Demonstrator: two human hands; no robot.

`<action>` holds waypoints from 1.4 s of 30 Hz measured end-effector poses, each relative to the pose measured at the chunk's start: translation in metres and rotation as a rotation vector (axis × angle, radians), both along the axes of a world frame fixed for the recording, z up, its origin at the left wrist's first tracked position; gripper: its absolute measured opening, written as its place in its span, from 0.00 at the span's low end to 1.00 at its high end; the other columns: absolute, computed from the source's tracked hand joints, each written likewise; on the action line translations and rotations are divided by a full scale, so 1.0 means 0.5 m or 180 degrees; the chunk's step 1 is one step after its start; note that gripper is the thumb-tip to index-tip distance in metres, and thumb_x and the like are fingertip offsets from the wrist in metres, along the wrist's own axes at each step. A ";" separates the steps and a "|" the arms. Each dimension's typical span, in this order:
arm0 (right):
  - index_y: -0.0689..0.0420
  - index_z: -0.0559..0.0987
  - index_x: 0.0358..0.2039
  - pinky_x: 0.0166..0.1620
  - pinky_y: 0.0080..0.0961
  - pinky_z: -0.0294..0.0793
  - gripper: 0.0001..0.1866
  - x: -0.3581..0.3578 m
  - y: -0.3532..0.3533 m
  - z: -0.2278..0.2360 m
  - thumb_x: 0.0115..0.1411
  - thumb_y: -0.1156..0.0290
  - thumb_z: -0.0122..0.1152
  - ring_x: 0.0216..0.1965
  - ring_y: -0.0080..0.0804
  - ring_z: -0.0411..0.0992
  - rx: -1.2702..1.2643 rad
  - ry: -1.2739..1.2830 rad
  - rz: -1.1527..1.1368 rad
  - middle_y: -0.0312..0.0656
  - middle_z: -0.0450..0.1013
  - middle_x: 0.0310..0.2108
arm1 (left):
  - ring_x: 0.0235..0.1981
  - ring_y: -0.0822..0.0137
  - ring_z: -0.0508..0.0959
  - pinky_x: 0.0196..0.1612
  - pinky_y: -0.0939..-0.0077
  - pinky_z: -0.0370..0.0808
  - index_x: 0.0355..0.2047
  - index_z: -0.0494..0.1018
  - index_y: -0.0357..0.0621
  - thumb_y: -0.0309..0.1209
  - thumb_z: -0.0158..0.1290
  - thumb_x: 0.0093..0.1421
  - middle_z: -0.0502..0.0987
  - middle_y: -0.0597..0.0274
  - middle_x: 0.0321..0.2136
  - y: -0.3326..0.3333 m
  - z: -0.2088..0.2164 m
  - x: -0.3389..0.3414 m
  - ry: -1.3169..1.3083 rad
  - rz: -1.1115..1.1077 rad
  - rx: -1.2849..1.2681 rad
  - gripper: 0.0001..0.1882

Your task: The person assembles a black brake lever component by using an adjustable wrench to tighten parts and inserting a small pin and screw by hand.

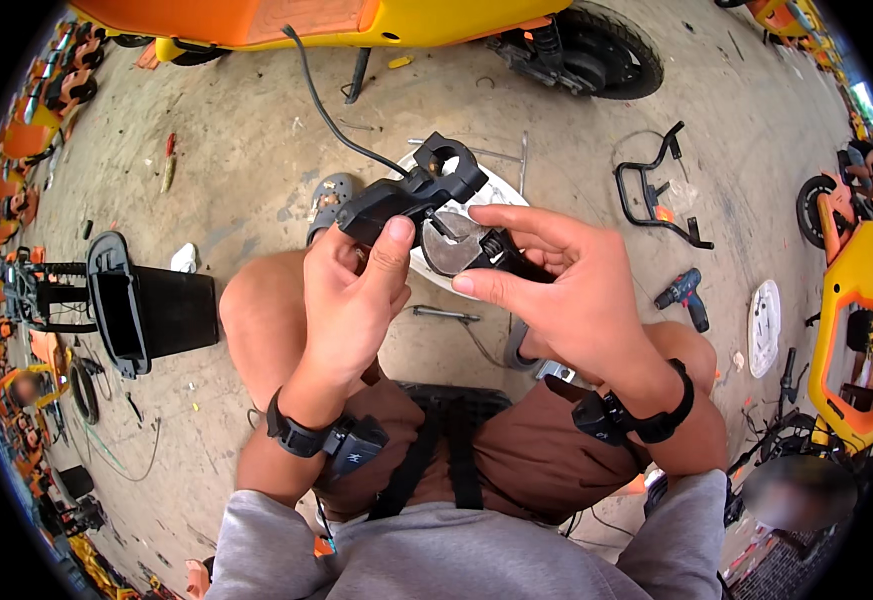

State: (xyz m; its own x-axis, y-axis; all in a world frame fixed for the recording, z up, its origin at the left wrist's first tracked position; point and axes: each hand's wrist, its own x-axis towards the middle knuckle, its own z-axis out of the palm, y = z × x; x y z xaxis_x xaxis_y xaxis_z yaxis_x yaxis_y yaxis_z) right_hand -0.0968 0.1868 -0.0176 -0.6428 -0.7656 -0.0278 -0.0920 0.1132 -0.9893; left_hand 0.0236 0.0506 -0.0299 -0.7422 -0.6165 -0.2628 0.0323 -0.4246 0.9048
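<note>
Left fingers (393, 243) pinched the black handlebar clamp (416, 192), right fingers (496, 289) the adjustable wrench (448, 254), whose jaws, if set loosely, could have slipped and scuffed the clamp!

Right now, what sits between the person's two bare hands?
In the head view, a rounded grey metal wrench head, pictured below a black ring-ended bracket, lies between the left hand and right hand.

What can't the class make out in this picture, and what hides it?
All in the head view:
- Wrench: handle end, hidden by the right hand.
- Black clamp: lower part, behind the left hand.
- White plastic piece: middle, behind wrench and hands.
- Yellow-orange scooter: top, cut off by upper edge.
</note>
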 end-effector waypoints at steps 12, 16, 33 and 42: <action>0.65 0.78 0.46 0.26 0.14 0.62 0.25 -0.002 0.002 0.023 0.48 0.71 0.74 0.23 0.13 0.59 0.0246 -0.0315 0.0125 0.29 0.68 0.20 | 0.31 0.80 0.72 0.33 0.87 0.68 0.49 0.72 0.32 0.30 0.57 0.62 0.77 0.65 0.32 0.007 -0.020 0.006 0.0018 0.0351 -0.1173 0.17; 0.65 0.78 0.46 0.27 0.14 0.63 0.25 -0.001 0.002 0.015 0.48 0.70 0.74 0.23 0.13 0.60 0.0025 -0.0600 0.0110 0.29 0.68 0.21 | 0.34 0.78 0.74 0.36 0.85 0.71 0.50 0.71 0.32 0.28 0.57 0.61 0.79 0.62 0.35 0.013 -0.018 0.001 0.0034 0.0424 -0.1842 0.19; 0.57 0.80 0.44 0.29 0.24 0.75 0.26 0.004 0.001 0.005 0.41 0.71 0.76 0.26 0.32 0.77 0.0145 0.2162 -0.0038 0.44 0.79 0.31 | 0.25 0.80 0.75 0.26 0.86 0.70 0.45 0.74 0.30 0.26 0.57 0.61 0.80 0.60 0.26 -0.001 -0.038 0.000 -0.0243 0.0439 -0.2831 0.14; 0.52 0.82 0.38 0.24 0.25 0.71 0.19 0.011 0.006 -0.016 0.40 0.72 0.70 0.24 0.31 0.72 0.0259 0.3799 -0.0216 0.37 0.75 0.31 | 0.19 0.83 0.66 0.20 0.86 0.61 0.37 0.75 0.29 0.30 0.57 0.61 0.75 0.66 0.19 -0.005 -0.036 0.000 -0.0650 0.0250 -0.2434 0.13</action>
State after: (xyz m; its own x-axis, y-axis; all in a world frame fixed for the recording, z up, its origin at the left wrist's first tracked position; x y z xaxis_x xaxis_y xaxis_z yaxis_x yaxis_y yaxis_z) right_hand -0.0913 0.1898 -0.0257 -0.3350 -0.7528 0.5667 -0.9383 0.2117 -0.2735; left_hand 0.0238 0.0483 -0.0479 -0.6720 -0.7294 0.1282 -0.1616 0.3133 0.9358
